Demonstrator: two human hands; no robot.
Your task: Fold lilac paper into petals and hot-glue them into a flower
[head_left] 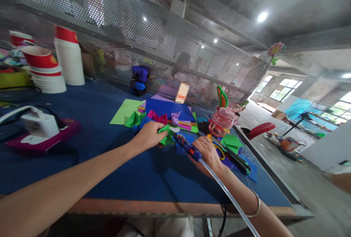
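Note:
Pinched in my left hand (150, 134) is a piece of green folded paper (166, 136). My right hand (208, 153) grips a dark blue hot glue gun (189, 147), whose nozzle points left at the green paper; whether it touches cannot be made out. A long clear glue stick (225, 189) runs out of its back end. Behind my left hand lie more folded pieces, one green (134, 119), one magenta (157, 116) and one light purple (175, 117). They lie by a stack of coloured paper sheets (161, 107).
Right of my right hand lie a green-and-black utility knife (238, 160), yellow-handled scissors (220, 152) and green paper squares (231, 142). A pink transparent jar (221, 120) stands behind. At left are a purple power strip (41, 138) with a white plug and stacked paper cups (68, 56). A perforated metal screen (153, 43) borders the table.

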